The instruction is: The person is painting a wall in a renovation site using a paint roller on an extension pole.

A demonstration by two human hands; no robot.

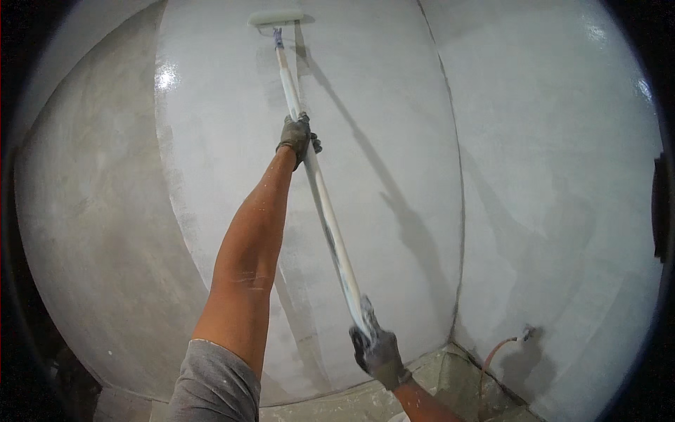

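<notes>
A paint roller (275, 18) with a pale cover lies against the wall near the top of the view, on the end of a long paint-smeared pole (332, 227). My left hand (297, 138), in a dark work glove, grips the pole's upper part, with the arm stretched upward. Around the pole's lower end is my right hand (378, 351), also in a dark glove marked with pale paint. Pale, fresh-looking paint covers much of the wall (379, 95) behind the pole. Farther left, the wall surface (100, 211) is darker grey-beige, with an uneven border between the two.
A wall corner runs down at the right, and a second pale wall (527, 132) adjoins it. Low on that wall, a reddish hose or conduit (493, 354) comes out. A crumpled, paint-spotted drop sheet (448, 377) lies along the wall's foot. Shadows fall on both walls.
</notes>
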